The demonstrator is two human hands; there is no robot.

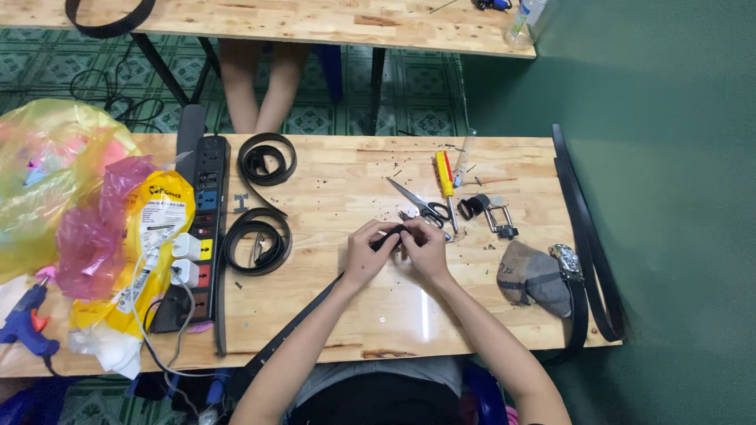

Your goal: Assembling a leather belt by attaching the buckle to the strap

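Note:
Both my hands meet over the middle of the wooden table [354, 169]. My left hand [367, 250] and my right hand [424, 245] pinch the end of a black belt [390, 236] between their fingers. The belt's strap [295, 321] runs back from my left hand toward the table's near edge, under my left forearm. Scissors [417, 205] lie just beyond my fingers. A yellow and red screwdriver [446, 179] lies next to them.
Two coiled black belts [260, 240] and a black power strip [206, 228] lie at the left, beside plastic bags [87, 228] and a blue glue gun [27, 319]. A metal punch tool [492, 214], a grey pouch [535, 279] and a long belt [591, 252] sit right. Another person's legs [260, 83] show beyond the table.

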